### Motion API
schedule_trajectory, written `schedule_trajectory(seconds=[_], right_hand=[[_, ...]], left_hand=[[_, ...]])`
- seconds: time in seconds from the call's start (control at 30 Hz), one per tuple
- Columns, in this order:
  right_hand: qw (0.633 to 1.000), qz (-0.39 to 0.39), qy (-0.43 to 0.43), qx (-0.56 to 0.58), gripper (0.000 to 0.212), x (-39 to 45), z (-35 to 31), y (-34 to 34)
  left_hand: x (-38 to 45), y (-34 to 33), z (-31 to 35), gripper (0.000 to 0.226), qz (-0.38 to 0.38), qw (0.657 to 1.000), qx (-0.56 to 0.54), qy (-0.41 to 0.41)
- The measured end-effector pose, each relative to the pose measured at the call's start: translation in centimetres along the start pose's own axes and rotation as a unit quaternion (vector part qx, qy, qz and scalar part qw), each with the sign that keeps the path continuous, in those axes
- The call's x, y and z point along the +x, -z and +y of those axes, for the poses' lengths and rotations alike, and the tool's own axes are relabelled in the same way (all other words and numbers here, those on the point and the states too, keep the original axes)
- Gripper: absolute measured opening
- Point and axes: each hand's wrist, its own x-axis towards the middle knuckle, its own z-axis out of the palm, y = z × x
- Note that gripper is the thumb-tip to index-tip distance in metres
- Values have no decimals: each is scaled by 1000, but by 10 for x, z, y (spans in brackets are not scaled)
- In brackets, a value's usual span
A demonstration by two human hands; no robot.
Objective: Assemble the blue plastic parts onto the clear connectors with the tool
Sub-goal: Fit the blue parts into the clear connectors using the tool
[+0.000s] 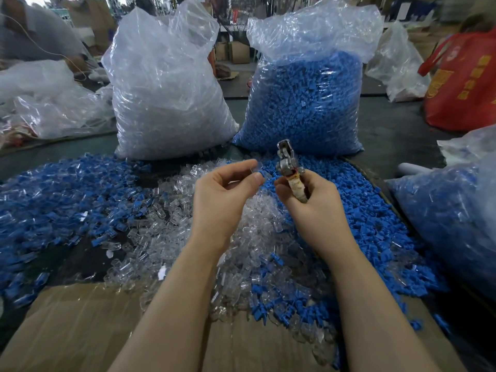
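Head view over a dark work table (389,130) strewn with loose parts. Left hand (222,194) raised above the heap, thumb and forefinger curled together and pinching a small clear connector (255,167) at the fingertips; remaining fingers loosely bent. Right hand (311,200) just beside it, fingers wrapped round the tape-bound handle of a metal tool (288,167), held upright with its silvery head pointing up and away; whether anything sits in the head cannot be told. Hands close but apart, the connector level with the tool's lower head. Beneath both forearms, a central heap of clear connectors (171,237), spilling onto a flat sheet of cardboard (80,326) at the near edge. To the right of that heap and under the right hand, a spread of loose blue plastic parts (362,224); to the left, a mixed blue-and-clear pile (53,189), apparently joined pieces, though too small to confirm. Behind the heaps, two tall transparent bags standing upright side by side: the left bag (166,89) filled with clear pieces, the right bag (308,103) filled with blue pieces. At the right edge, another plastic bag (451,216) of blue and clear pieces, and beyond it a red carrier bag (467,81). Crumpled clear bags (53,103) at far left; background blurred.
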Motion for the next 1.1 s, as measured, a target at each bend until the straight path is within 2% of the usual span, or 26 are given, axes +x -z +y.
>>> schedule_trajectory(seconds=[0.27, 0.43, 0.87, 1.1], right_hand=[[993, -79, 4, -90, 10, 0, 1, 3], [990, -101, 5, -101, 13, -1, 0, 2], [985, -107, 2, -137, 7, -3, 0, 2], [982, -99, 10, -163, 12, -4, 0, 3]], left_hand=[[1, 6, 1, 25, -9, 999, -24, -30], [1, 5, 2, 30, -15, 999, -8, -46], [2, 12, 2, 29, -45, 998, 2, -45], [2, 14, 2, 27, -62, 997, -4, -41]])
